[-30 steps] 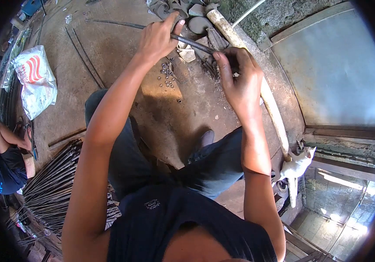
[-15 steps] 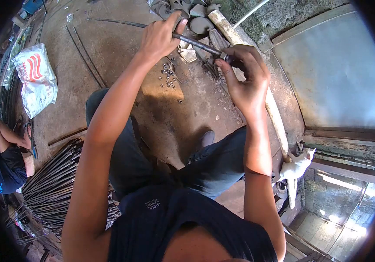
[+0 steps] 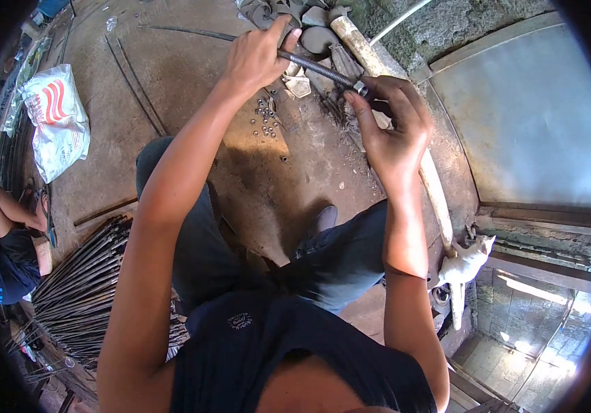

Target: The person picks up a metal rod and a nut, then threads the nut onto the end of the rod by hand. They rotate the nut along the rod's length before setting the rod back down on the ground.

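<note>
metal workshop: bundled steel rods [image 3: 79, 282], loose nuts [image 3: 264, 120]

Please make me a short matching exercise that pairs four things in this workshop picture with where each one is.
Things:
1. threaded rod
2. nut
3. white plastic bag
4. bundle of rods

Places:
A. on the floor at the far left, lying flat
B. at the rod's end, at the right hand's fingertips
C. held in the left hand
D. piled on the ground at lower left

Pairs: 1-C, 2-B, 3-A, 4-D
</note>
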A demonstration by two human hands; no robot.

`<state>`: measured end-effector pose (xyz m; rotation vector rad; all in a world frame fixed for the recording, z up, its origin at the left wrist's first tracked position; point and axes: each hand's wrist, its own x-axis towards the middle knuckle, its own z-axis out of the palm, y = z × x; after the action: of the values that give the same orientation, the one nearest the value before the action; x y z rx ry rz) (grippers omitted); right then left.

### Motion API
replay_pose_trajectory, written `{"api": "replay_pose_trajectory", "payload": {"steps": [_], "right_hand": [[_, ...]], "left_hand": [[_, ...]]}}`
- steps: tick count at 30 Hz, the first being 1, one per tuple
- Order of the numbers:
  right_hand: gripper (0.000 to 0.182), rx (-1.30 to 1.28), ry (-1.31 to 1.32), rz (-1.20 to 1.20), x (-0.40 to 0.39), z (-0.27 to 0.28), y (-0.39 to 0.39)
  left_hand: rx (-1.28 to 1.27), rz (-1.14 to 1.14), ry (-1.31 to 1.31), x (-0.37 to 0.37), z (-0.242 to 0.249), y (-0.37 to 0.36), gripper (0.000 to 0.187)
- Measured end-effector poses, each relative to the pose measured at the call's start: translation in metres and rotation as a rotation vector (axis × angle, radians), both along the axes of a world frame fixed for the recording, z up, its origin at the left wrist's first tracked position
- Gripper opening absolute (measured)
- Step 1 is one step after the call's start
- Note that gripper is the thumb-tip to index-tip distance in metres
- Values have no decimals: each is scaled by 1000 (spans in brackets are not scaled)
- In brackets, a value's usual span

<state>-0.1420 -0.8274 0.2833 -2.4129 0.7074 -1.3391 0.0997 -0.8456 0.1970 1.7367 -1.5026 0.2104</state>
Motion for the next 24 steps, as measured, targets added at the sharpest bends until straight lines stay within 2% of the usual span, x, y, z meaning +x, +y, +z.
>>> {"api": "replay_pose_trajectory", "payload": {"steps": [2,6,8,12,20,24], "right_hand": [[24,-182,49,-68,0,-2,-2],[25,-146,61,-53,-1,-4,-5],[25,59,28,-57,0,0,1],[24,-31,56,-110,2,1,4],[23,-150,22,0,0,-2,-5],[20,-104,37,-30,4,-2,2]], "left_hand": [[-15,-5,-1,0,-1,0,44],[-3,-10,-9,0,-2,2,43],[-19,-6,-30,0,-2,2,43],[-47,-5,-38,1,-2,0,42],[2,-11,9,-1,1,4,39],[-34,-10,-31,0,-1,5,38]]}}
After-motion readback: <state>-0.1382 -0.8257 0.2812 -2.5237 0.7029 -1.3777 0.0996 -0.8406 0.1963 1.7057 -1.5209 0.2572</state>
